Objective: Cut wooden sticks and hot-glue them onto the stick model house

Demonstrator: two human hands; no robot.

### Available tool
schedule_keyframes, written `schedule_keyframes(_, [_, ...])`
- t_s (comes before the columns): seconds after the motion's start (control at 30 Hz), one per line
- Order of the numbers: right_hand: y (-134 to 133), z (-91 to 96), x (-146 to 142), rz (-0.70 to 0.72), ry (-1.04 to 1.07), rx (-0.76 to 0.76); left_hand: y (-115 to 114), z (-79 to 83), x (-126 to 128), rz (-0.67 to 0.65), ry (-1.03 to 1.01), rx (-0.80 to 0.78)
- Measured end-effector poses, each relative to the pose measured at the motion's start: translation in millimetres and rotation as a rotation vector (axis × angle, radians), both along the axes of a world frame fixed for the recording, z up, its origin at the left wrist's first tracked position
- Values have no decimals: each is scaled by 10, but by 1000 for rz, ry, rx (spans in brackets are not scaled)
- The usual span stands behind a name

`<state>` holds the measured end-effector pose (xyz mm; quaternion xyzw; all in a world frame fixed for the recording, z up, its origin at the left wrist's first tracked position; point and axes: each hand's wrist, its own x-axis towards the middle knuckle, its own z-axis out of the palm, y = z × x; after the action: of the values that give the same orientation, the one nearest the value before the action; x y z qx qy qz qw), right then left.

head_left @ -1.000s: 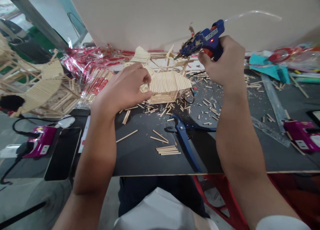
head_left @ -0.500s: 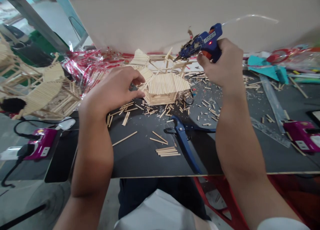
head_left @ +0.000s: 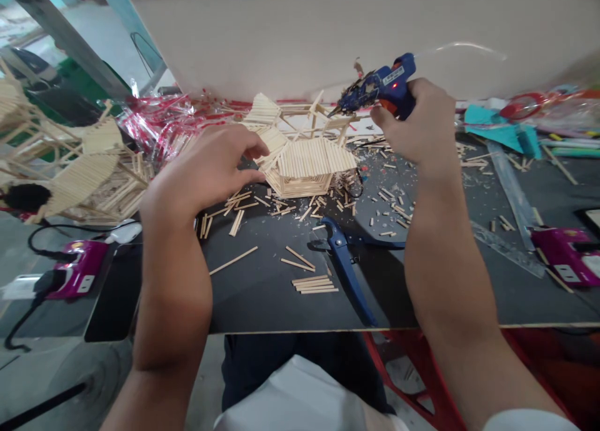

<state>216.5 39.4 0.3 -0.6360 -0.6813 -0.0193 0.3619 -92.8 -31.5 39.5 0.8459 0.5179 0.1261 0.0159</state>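
Observation:
In my right hand is a blue hot glue gun, its red light lit and its nozzle pointing down to the left. A clear glue stick trails from its back. Below and left of the nozzle stands a small model building of thin wooden sticks, with slatted roof panels. My left hand hovers at the model's left side, thumb and fingers apart, with nothing visible between them. Whether its fingertips touch the model I cannot tell. Short wooden sticks lie on the dark table in front.
Blue cutters lie spread on the table. A larger stick model stands at left near a purple power socket and a phone. Plastic wrapping lies behind. At right are a clear ruler and another purple socket.
My left hand has drawn slightly left, away from the model. The glue gun has dipped a little in my right hand; the model stays put.

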Motion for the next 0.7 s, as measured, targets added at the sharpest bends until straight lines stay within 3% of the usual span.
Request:
schedule_keyframes(0.23, [-8, 9, 12, -3, 20, -24, -318, 336, -206, 163, -107, 109])
schedule_keyframes(0.37, [-7, 17, 35, -40, 2, -24, -432, 375, -338, 192, -132, 230])
schedule_keyframes(0.47, [-23, 32, 66, -73, -12, -41, -490, 388, -385, 231, -128, 232])
schedule_keyframes(0.7, [-155, -13, 199, -123, -32, -107, -501, 437, -372, -2, -275, 182])
